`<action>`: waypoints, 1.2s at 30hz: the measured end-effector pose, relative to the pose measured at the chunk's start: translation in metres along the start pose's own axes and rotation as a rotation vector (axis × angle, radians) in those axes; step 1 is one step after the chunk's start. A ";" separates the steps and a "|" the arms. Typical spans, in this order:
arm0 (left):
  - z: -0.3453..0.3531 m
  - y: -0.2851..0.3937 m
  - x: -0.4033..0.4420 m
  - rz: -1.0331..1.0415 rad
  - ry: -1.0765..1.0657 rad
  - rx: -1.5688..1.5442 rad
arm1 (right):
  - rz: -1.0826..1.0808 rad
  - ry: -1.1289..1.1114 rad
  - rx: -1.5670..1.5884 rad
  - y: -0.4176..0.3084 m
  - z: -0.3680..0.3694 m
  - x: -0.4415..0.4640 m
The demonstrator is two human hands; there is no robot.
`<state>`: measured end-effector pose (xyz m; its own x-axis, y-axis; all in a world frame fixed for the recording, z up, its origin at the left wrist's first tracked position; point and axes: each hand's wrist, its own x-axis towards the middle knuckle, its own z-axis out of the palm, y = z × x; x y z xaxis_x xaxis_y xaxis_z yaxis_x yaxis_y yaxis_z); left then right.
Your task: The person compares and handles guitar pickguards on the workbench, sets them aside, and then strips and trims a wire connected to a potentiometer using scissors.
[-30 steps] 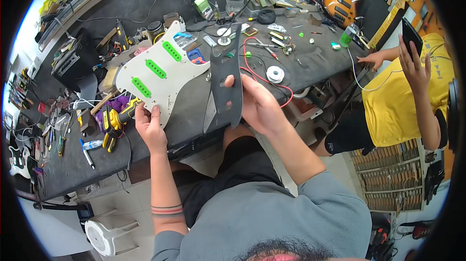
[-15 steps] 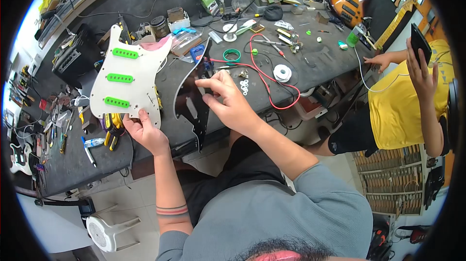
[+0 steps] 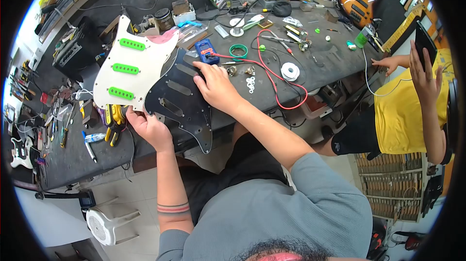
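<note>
My left hand (image 3: 151,129) grips the bottom edge of a white guitar pickguard (image 3: 106,75), fingers closed, holding it tilted above the bench. Three bright green pickups (image 3: 125,69) sit in that pickguard. A black pickguard (image 3: 190,115) with bare pickup slots is in my right hand (image 3: 214,85), pinched along its right edge; part of the grip is hidden behind the plate. Its left side overlaps the lower right of the white one, and I cannot tell whether the two touch.
The dark workbench (image 3: 320,59) carries a blue multimeter (image 3: 207,52), a green ring (image 3: 238,47), a white spool (image 3: 290,72), a red cable (image 3: 264,62) and yellow-handled tools (image 3: 115,118). At right, a person in a yellow shirt (image 3: 403,110) holds a dark tablet-like device (image 3: 425,47).
The black pickguard has turned from nearly edge-on to show its broad face and has come left against the white one's outline. The white pickguard has tilted and shifted slightly right.
</note>
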<state>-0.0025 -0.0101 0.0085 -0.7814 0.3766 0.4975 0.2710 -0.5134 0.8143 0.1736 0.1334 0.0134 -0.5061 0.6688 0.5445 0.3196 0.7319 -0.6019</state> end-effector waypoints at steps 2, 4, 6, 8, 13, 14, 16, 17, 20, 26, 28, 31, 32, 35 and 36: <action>-0.001 -0.005 -0.001 0.001 0.014 0.011 | 0.047 0.008 0.124 -0.001 -0.001 0.000; 0.000 -0.004 -0.001 0.011 0.018 0.013 | 0.096 0.014 0.287 0.000 -0.005 0.001; -0.001 -0.004 -0.001 -0.008 0.019 -0.042 | 0.148 0.009 0.496 0.007 -0.006 0.003; -0.001 -0.004 -0.001 -0.009 0.032 -0.043 | 0.167 0.045 0.638 0.012 -0.006 0.004; 0.000 -0.002 0.002 -0.010 0.055 -0.044 | 0.245 0.112 0.882 0.007 -0.021 0.009; -0.003 -0.005 0.002 -0.010 0.063 -0.052 | 0.243 0.133 0.915 0.008 -0.023 0.011; -0.001 0.001 0.001 -0.016 0.090 -0.067 | 0.225 0.204 0.978 -0.001 -0.032 0.016; 0.000 0.004 0.000 -0.003 0.105 -0.082 | 0.206 0.243 1.006 -0.001 -0.033 0.017; -0.002 0.000 0.003 0.052 0.149 -0.044 | 0.148 0.339 1.035 0.007 -0.030 0.026; -0.004 0.000 0.005 0.016 0.167 -0.104 | 0.264 0.321 1.086 0.024 -0.028 0.024; -0.005 -0.001 0.005 0.014 0.173 -0.110 | 0.279 0.318 1.092 0.022 -0.031 0.024; -0.005 -0.004 0.007 0.017 0.174 -0.119 | 0.301 0.288 1.089 0.023 -0.035 0.022; -0.005 -0.004 0.007 0.018 0.171 -0.120 | 0.297 0.295 1.092 0.023 -0.034 0.022; -0.005 -0.004 0.007 0.020 0.171 -0.124 | 0.285 0.309 1.094 0.025 -0.031 0.024; -0.005 -0.004 0.007 0.018 0.173 -0.125 | 0.285 0.311 1.089 0.026 -0.031 0.024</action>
<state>-0.0122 -0.0095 0.0072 -0.8645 0.2342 0.4447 0.2228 -0.6146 0.7567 0.1953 0.1726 0.0287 -0.2605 0.9043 0.3381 -0.5426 0.1526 -0.8260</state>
